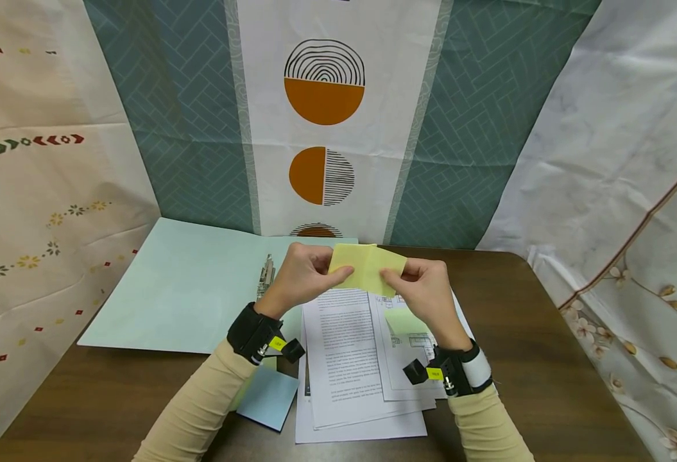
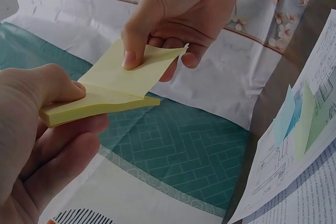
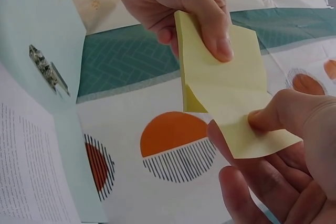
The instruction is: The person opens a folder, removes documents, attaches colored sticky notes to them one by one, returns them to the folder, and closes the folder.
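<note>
Above the papers, my left hand (image 1: 300, 276) grips a yellow sticky note pad (image 2: 100, 104), with the thumb on top and fingers beneath. My right hand (image 1: 428, 292) pinches the top sticky note (image 1: 385, 269) between thumb and fingers. In the left wrist view, this note (image 2: 115, 69) is bent up from the pad and still joins it along one edge. From the right wrist view, a gap shows between the lifted note (image 3: 257, 140) and the pad's corner, and the pad's thick side (image 3: 181, 61) faces the camera.
A pale green folder (image 1: 182, 289) lies spread at the left, with a metal clip (image 1: 265, 276) near its fold. Printed sheets (image 1: 344, 366) bear a light green note (image 1: 404, 321). A blue sticky note pad (image 1: 269, 394) lies on the brown table (image 1: 523, 346). Cloth hangs behind.
</note>
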{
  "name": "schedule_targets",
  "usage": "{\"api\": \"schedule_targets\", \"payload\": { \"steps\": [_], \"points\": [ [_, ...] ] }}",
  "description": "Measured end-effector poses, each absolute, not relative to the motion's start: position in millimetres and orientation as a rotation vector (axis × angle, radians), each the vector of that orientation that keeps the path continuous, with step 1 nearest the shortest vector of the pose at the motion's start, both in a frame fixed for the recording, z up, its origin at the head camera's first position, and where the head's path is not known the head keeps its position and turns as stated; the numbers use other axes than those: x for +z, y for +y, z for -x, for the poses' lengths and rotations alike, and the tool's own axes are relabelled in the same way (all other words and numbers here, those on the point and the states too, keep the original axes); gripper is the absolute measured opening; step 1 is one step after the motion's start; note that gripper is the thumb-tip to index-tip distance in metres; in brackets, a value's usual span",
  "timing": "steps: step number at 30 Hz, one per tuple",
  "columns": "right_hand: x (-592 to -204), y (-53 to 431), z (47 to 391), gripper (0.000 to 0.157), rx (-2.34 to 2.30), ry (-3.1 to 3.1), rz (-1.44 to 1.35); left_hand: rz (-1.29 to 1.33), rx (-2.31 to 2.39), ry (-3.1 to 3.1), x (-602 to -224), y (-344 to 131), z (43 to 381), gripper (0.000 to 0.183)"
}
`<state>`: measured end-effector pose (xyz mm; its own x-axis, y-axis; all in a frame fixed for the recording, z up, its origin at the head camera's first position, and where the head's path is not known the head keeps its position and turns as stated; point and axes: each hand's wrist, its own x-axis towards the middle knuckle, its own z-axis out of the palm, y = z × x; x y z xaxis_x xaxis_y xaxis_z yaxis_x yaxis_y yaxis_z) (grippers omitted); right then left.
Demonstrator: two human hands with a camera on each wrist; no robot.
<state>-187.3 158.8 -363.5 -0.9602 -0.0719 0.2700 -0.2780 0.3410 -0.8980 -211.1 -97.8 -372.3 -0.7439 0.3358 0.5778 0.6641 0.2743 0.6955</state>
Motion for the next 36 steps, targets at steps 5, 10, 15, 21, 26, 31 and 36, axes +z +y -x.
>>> {"api": "schedule_targets", "payload": {
  "steps": [5,10,15,21,26,31,36],
  "points": [
    [-363,161,188,0.02,1.687,-2.428,-0.31,0.906,-1.472,-2.245,-373,-98,212,0.017],
    [-362,162,189,0.022,1.669,-2.431,-0.298,0.9,-1.478,-2.247,-372,-99,212,0.017],
    [-360,164,190,0.023,1.661,-2.436,-0.297,0.886,-1.49,-2.25,-372,-101,213,0.015],
    [-360,167,190,0.025,1.65,-2.463,-0.269,0.863,-1.502,-2.246,-370,-103,212,0.015],
    [-361,170,191,0.027,1.643,-2.472,-0.258,0.848,-1.527,-2.262,-372,-103,212,0.014],
    [-360,173,192,0.028,1.638,-2.474,-0.255,0.851,-1.514,-2.256,-372,-103,213,0.015],
    [-359,176,192,0.026,1.623,-2.479,-0.256,0.844,-1.51,-2.27,-371,-102,213,0.014]
  ]
}}
